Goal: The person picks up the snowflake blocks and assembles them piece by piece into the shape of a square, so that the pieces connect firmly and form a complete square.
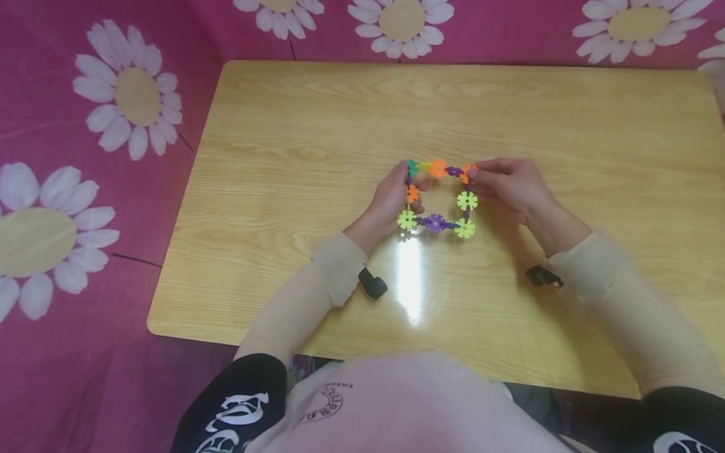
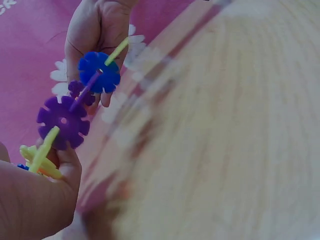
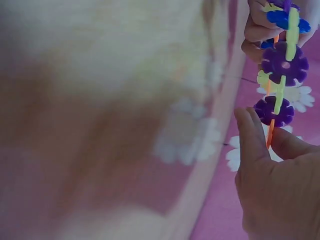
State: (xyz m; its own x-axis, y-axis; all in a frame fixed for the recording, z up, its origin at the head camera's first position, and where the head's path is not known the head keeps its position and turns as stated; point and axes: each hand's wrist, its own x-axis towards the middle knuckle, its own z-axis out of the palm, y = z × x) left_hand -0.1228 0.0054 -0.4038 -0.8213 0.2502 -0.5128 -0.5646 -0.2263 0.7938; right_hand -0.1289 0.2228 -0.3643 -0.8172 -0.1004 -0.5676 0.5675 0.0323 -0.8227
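Observation:
A squarish closed loop of interlocking snowflake discs, yellow-green, orange, purple, blue and green, is held up over the table. My left hand [image 1: 387, 201] grips its left side, with some fingers behind the orange disc [image 1: 413, 194]. At the far right corner, my right hand [image 1: 518, 189] pinches an orange disc [image 3: 270, 136] between thumb and fingers. The near side runs between two yellow-green discs with a purple disc [image 1: 435, 223] between them. In the left wrist view, a purple disc [image 2: 62, 122] and a blue disc [image 2: 111, 82] slot together through a thin edge-on piece.
Under the loop lies a wooden table [image 1: 283, 189] with a bright light reflection on its surface. Pink cloth [image 1: 170, 19] with white daisies hangs behind and to the left. Both wrists wear wrapped bands with small black cameras [image 1: 372, 284].

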